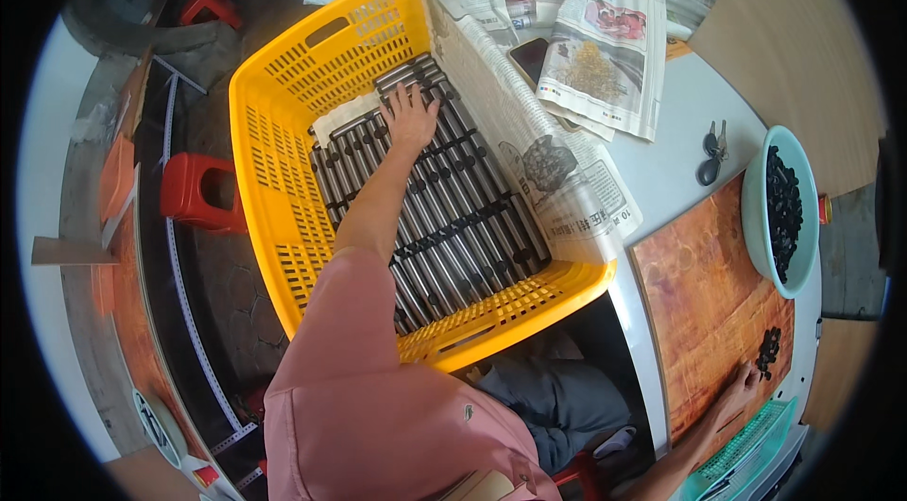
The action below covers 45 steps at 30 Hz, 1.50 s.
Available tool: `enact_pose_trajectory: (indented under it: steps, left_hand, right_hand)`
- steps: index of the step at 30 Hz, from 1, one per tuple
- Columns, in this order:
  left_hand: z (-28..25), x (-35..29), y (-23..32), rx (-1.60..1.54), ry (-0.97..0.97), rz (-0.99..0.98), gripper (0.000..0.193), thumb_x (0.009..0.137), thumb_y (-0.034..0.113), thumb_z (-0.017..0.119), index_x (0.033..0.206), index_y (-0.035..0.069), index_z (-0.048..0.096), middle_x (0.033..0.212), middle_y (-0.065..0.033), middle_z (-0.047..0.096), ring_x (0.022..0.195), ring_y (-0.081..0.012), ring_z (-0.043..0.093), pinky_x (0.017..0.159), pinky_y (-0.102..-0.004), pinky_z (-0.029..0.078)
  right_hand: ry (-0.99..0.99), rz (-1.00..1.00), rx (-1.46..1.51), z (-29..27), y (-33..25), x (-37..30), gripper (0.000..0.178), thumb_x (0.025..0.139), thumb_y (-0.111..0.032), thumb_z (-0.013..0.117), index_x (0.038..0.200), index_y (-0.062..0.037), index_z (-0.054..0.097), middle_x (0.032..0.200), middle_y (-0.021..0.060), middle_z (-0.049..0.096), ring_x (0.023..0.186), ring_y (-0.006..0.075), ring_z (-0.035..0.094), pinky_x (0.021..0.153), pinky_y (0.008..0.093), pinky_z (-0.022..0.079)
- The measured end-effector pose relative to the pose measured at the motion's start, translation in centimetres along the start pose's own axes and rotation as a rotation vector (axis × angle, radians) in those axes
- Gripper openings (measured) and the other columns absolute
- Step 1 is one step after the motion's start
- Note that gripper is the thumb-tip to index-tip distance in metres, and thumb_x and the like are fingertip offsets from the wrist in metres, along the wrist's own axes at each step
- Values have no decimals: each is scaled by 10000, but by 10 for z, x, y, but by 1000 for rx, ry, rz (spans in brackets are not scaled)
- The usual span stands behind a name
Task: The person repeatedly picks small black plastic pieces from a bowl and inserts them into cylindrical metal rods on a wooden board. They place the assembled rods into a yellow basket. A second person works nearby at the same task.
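My left hand (412, 119) reaches into a yellow plastic basket (250, 137), its fingers spread over the metal tubes (444, 260) at the far end. The tubes lie side by side in rows, with black caps at their ends. On the right, my right hand (739, 393) rests on a reddish-brown wooden board (690, 312), at the near edge of a small pile of black caps (769, 350). Its fingers are drawn together against the pile; what is between them is too small to see.
Newspaper (557, 170) lines the basket's right wall. A pale green bowl (803, 260) of black pieces stands on the board's far right. Keys (713, 153), a phone (529, 59) and folded newspapers (605, 38) lie on the table. A green basket (746, 449) sits near right; a red stool (194, 194) stands left.
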<state>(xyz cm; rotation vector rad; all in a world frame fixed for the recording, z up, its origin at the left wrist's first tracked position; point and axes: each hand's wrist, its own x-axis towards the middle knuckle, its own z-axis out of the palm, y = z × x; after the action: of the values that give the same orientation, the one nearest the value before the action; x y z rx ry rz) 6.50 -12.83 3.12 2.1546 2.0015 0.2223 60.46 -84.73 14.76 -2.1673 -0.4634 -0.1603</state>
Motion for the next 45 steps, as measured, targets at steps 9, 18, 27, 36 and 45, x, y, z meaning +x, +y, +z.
enact_pose_trajectory:
  steps: [9,18,27,36,45]
  left_hand:
    - [-2,-22,-22,54,173,44,669,1044,510,443,1539,64,396,1631,-206,306,1512,-362,265,1211,-564,207]
    - [-81,38,28,-343,808,591,531,1058,311,515,1428,-70,497,1486,-282,486,1379,-427,450,1167,-525,327]
    - [-185,-187,273,-519,648,1359,398,1017,77,545,1405,-15,549,1463,-196,524,1374,-378,469,1157,-458,334]
    - [-157,-357,344,-312,-274,1817,280,911,35,648,1191,20,642,1352,-196,578,1269,-401,553,1050,-447,466]
    - [-131,-390,388,-318,-449,1855,274,934,119,649,1188,18,644,1329,-190,574,1242,-385,550,1055,-433,454]
  right_hand:
    - [34,-14,3,5,-7,-10,246,1000,-194,643,831,-37,558,780,-5,506,760,118,457,695,291,402]
    - [140,17,-156,40,-83,-27,293,877,-251,634,806,33,626,679,178,599,665,278,587,631,437,445]
    - [294,-251,-114,16,-111,-47,114,892,-138,623,896,-26,645,871,181,655,838,382,649,788,485,508]
    - [411,-282,-259,-127,-126,-87,98,922,-148,686,921,-50,691,843,88,702,704,168,669,642,333,560]
    - [307,335,-589,-247,-12,-52,223,857,-158,615,1008,-60,747,1074,198,735,1014,391,694,885,480,542]
